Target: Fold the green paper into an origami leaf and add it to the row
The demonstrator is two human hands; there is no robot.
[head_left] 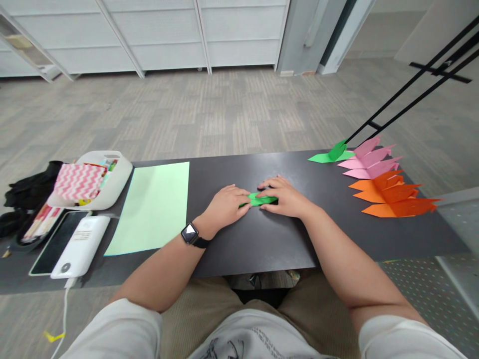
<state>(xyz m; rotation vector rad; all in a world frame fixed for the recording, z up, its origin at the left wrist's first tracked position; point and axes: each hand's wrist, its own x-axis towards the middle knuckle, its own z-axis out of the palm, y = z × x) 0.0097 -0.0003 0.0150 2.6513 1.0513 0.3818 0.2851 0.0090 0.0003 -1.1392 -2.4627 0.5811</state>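
Note:
A narrow strip of folded green paper lies flat on the dark table in front of me. My left hand, with a black watch on its wrist, has its fingers and thumb closed on the strip's left end. At the other end my right hand holds the paper between thumb and fingers. Both fingertips hide parts of the strip, so its exact fold is hard to make out.
Green, pink and orange folded paper figures stand in a row at the right. Pale green sheets lie left of my hands. Beyond are a white basket, a phone and a cabled white power bank.

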